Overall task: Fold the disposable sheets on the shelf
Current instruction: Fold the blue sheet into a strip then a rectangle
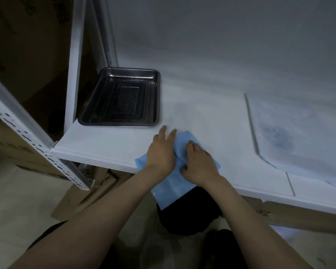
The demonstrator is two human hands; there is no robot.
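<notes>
Slippage is the main hazard: the blue disposable sheet (184, 183) lies at the front edge of the white shelf (109, 144), its near part hanging over the lip. Left hand (161, 152) presses it flat with straight fingers; right hand (199, 164) bunches a fold under curled fingers. Uneven pull could drag it off or skew the crease.

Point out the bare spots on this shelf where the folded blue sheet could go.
Bare shelf lies between the metal tray and the white sheet, and in front of the tray. The front edge is crowded: both hands, left and right, rest on the blue sheet.
</notes>
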